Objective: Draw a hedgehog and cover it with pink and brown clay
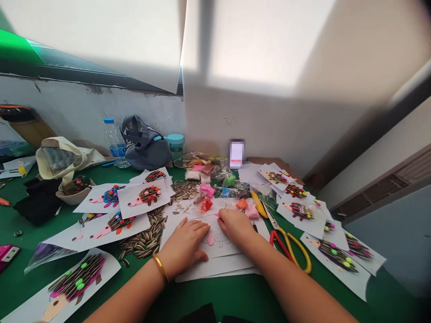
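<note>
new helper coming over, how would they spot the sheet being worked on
On the green table, find the pile of striped seeds. Right of it, the sheet lies partly under the left hand and right hand. Unlike the seed-covered pictures on either side, its animal is mostly bare outline, with a pink patch.

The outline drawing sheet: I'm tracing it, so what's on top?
The left hand lies on the sheet, the right hand over it; a pink patch shows between. What the hands cover is hidden.
</note>
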Demonstrator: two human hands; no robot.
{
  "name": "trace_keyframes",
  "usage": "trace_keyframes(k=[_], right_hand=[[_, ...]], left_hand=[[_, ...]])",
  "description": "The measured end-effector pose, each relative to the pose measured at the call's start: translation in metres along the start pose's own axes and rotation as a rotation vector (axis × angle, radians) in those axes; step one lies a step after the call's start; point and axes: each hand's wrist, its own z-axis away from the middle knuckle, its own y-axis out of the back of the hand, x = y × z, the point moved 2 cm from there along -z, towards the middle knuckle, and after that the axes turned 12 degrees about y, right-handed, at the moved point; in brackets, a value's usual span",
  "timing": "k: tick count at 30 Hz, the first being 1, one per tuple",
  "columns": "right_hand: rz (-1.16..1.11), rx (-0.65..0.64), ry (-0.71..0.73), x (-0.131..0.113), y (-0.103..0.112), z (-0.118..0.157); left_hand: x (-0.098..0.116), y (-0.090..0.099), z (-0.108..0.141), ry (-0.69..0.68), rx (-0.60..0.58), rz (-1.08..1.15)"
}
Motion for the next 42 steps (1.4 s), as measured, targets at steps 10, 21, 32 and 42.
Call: trace_keyframes(k=[10, 21, 32, 42], right_hand=[[-0.29, 0.235, 0.068, -0.013, 0.027, 0.026], [-0.712, 0.449, 0.218, -0.043, 0.021, 0.044], [-0.913, 0.488, 0.223, -0.039, 0.018, 0.045], [-0.916, 0.506, 0.155, -0.04, 0.012, 0.045]], left_hand=[[0.001, 0.002, 0.001, -0.021, 0.238, 0.111], [0.012, 0.009, 0.0, 0.138, -0.025, 0.87], [0.012, 0.002, -0.002, 0.195, -0.088, 0.98], [0.013, 0.001, -0.003, 0.212, -0.065, 1.048]])
